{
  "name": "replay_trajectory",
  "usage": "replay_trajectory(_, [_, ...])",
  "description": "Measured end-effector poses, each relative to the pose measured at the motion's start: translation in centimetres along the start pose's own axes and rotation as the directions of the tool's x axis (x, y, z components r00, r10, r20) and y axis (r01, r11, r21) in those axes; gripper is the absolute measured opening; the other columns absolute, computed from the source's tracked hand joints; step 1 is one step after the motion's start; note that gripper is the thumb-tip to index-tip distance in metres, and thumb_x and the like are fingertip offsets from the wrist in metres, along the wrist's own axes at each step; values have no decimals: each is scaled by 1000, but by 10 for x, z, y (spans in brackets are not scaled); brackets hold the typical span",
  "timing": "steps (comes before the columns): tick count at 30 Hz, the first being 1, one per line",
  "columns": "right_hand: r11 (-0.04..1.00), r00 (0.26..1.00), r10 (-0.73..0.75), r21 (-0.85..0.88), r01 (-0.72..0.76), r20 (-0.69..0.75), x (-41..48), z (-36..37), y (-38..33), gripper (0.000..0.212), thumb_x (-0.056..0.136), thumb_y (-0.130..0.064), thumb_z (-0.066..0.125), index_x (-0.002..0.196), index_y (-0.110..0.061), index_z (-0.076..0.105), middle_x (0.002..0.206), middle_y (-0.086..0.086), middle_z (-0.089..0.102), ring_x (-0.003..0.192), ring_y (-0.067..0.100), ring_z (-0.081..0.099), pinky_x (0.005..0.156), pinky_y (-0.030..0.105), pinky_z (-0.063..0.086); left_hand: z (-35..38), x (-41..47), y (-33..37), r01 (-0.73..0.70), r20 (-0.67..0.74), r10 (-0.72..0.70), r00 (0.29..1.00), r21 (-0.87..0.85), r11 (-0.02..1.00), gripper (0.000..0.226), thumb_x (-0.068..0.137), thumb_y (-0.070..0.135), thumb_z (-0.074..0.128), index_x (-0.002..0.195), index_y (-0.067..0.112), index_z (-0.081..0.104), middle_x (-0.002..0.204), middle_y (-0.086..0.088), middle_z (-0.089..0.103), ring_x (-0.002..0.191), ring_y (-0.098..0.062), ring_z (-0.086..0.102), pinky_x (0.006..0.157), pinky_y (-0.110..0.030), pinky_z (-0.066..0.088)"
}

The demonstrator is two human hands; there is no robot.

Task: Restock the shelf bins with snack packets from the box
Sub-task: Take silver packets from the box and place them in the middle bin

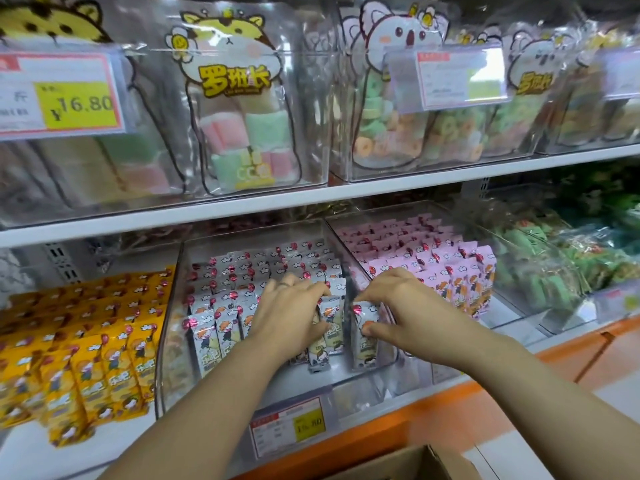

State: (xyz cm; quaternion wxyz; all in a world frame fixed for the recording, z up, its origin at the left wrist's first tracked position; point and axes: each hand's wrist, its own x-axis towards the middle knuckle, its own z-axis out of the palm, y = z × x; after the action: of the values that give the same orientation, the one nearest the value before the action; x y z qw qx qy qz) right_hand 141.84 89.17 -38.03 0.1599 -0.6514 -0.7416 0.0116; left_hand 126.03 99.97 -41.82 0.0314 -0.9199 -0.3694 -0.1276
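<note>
A clear plastic bin point(242, 382) on the lower shelf holds rows of white snack packets point(221, 306) standing upright. Both my hands reach into its front right part. My left hand point(287, 313) grips a white packet point(330, 327) at its top edge. My right hand point(394, 306) pinches another white packet point(363, 341) between thumb and fingers, close to the bin's right wall. A cardboard box point(408, 462) shows its open flap at the bottom edge, below my arms; its contents are hidden.
Left of the bin stand yellow packets point(86, 358); right of it a bin of pink packets point(450, 271), then green ones point(540, 258). The upper shelf point(311, 199) carries clear bins of candy bags point(239, 109). A price tag point(287, 427) hangs on the bin front.
</note>
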Motion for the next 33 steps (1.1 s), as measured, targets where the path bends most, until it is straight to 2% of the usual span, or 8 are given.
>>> replay_trajectory(5, [1000, 1000, -9, -28, 8, -30, 3, -1, -2, 42, 88, -34, 63, 128, -21, 57, 118, -6, 57, 118, 13, 35, 97, 23, 31, 1, 8, -6, -101, 60, 101, 993, 3, 995, 51, 83, 46, 61, 128, 28, 45, 153, 11, 22, 140, -16, 16, 111, -38, 18])
replay_trajectory(11, [998, 998, 3, -55, -7, -63, 13, -3, -3, 39, 88, -31, 63, 125, -18, 57, 108, -2, 54, 112, 17, 41, 93, 26, 33, 3, 10, -8, -98, 65, 105, 992, -98, 990, 45, 79, 44, 65, 116, 30, 45, 131, 11, 42, 128, -13, 30, 109, -34, 18])
replay_trajectory(15, [997, 998, 8, -76, -13, -60, 19, -6, -6, 38, 90, -29, 61, 126, -18, 55, 111, 0, 54, 112, 17, 41, 90, 23, 30, 3, 6, -14, -77, 97, 90, 991, -132, 988, 62, 80, 45, 65, 134, 40, 36, 139, 11, 37, 133, -14, 23, 112, -34, 13])
replay_trajectory(19, [996, 996, 11, -91, -19, -84, 25, -8, -8, 40, 90, -24, 60, 129, -17, 53, 117, 1, 54, 113, 17, 39, 88, 20, 27, 0, 4, -13, -87, 137, 101, 985, -106, 991, 71, 83, 47, 62, 144, 41, 26, 137, 8, 34, 131, -16, 20, 112, -34, 11])
replay_trajectory(23, [990, 996, 40, -135, -50, -75, 40, -6, -9, 35, 90, -23, 60, 125, -17, 55, 117, 1, 57, 114, 20, 39, 93, 28, 35, 1, 2, -14, -59, 130, 78, 988, -138, 989, 77, 82, 46, 65, 145, 39, 22, 142, 5, 34, 135, -16, 19, 114, -35, 11])
replay_trajectory(26, [977, 988, 126, -163, -139, -89, 53, -5, -13, 31, 88, -24, 62, 118, -17, 56, 116, 8, 57, 114, 28, 46, 90, 37, 44, 1, 1, -15, -21, 110, 41, 993, -177, 984, 81, 80, 44, 68, 145, 36, 21, 147, 3, 34, 138, -16, 20, 115, -36, 11])
replay_trajectory(30, [929, 988, 117, -342, -144, -96, 70, 0, -16, 24, 87, -25, 60, 111, -25, 61, 112, 7, 60, 119, 26, 45, 95, 35, 35, 4, 0, -17, 11, 74, 4, 997, -200, 980, 79, 79, 48, 68, 143, 34, 24, 148, 6, 35, 136, -15, 24, 113, -34, 16])
replay_trajectory(33, [864, 992, 123, -487, -128, -42, 78, 11, -15, 25, 87, -23, 59, 111, -23, 63, 111, 8, 63, 120, 28, 43, 100, 37, 30, 8, 0, -17, 11, 52, -2, 999, -175, 985, 76, 80, 54, 65, 142, 33, 27, 147, 8, 36, 135, -15, 28, 113, -33, 16])
